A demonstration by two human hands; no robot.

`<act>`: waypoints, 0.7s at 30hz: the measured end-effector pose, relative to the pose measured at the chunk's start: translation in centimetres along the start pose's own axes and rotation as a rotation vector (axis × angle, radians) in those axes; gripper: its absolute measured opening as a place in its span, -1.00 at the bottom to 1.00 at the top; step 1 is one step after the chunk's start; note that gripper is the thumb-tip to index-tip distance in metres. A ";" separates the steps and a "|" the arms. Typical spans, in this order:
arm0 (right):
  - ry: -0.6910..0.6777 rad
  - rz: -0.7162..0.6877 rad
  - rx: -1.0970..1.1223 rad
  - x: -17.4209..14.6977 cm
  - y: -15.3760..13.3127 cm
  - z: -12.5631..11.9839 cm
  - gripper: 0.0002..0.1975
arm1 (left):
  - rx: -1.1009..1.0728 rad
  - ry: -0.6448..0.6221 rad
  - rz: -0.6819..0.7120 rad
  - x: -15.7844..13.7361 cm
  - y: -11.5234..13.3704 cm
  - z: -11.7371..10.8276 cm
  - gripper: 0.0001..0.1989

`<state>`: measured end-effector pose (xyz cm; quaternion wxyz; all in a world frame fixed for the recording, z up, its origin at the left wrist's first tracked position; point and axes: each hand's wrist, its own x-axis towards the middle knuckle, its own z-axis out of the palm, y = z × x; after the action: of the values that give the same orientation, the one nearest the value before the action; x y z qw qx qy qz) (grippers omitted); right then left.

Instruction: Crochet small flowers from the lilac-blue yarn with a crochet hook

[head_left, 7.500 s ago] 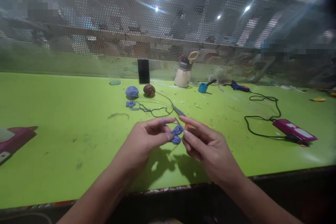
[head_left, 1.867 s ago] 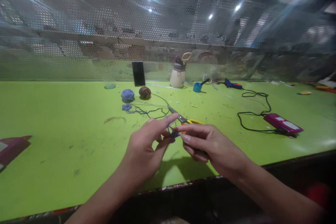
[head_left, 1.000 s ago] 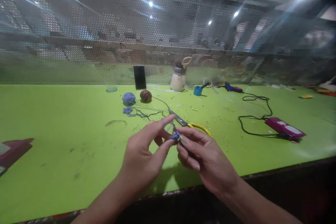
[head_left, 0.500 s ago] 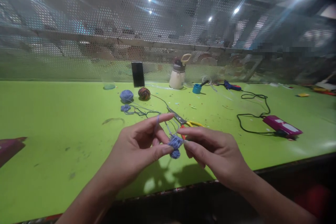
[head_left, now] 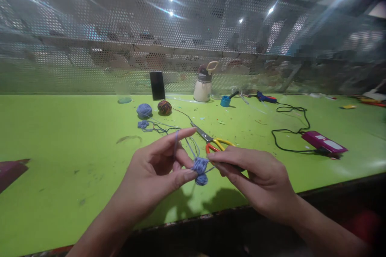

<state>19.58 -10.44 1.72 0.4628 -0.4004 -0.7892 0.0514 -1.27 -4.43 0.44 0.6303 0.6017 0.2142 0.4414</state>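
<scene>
Between the thumb and fingers of my left hand is a small blue-purple crocheted piece with petal-like lobes. Blue yarn loops over my raised left index finger. My right hand is pinched closed just right of the piece, with a short strand running towards its fingers. What the right fingers hold is mostly hidden. Scissors with yellow and orange handles lie behind that hand. Farther back on the table are a blue yarn ball, a dark multicoloured yarn ball and a small blue crocheted flower.
On the green table stand a phone, a cream bottle and a blue pot. A blue glue gun lies farther right. A black cord runs to a magenta box. Behind is a perforated screen.
My right hand has moved slightly right and turned over more, away from the piece. A strand now shows between them, and more of the scissors' handles is visible.
</scene>
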 end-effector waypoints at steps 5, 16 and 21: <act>-0.026 -0.049 -0.018 0.0 0.1 -0.4 -0.77 | 0.031 0.024 0.022 -0.2 0.0 0.3 -0.47; -0.118 -0.049 -0.051 -1.0 1.1 -1.3 -0.72 | 0.105 0.084 0.067 -0.3 -0.1 0.9 -0.52; -0.106 -0.059 -0.054 -1.1 1.0 -1.4 -0.73 | 0.084 0.117 0.050 -0.3 -0.3 0.9 -0.54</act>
<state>21.54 -10.91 1.31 0.4109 -0.3859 -0.8251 0.0374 -0.61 -5.14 0.28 0.5796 0.6061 0.2538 0.4820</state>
